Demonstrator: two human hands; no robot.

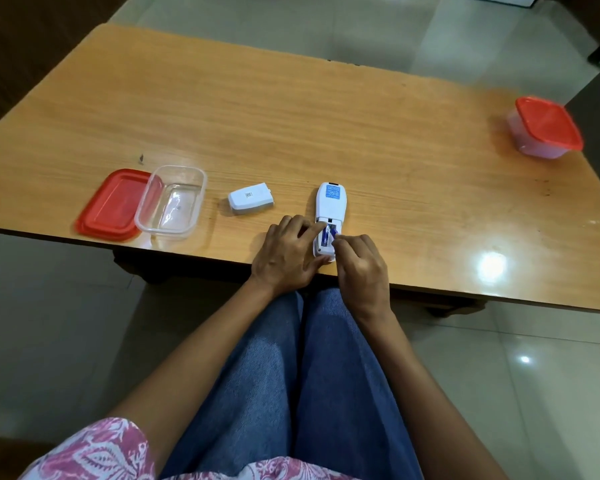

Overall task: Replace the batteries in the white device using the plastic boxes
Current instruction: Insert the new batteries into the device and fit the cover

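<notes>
The white device [330,204] lies face down near the table's front edge with its battery bay uncovered. Blue batteries [327,237] sit in the bay. My left hand [288,258] holds the device from the left, index finger on the bay's top edge and thumb at its near end. My right hand [359,263] pinches the right-hand battery [334,232], which is tilted up out of the bay. The white battery cover [250,198] lies on the table to the left. An open clear plastic box [171,201] stands further left, nothing inside it, beside its red lid [113,206].
A second clear plastic box [545,128] with a red lid on it stands at the table's far right edge. The wooden table [291,126] spans the view above a tiled floor. My knees are under the front edge.
</notes>
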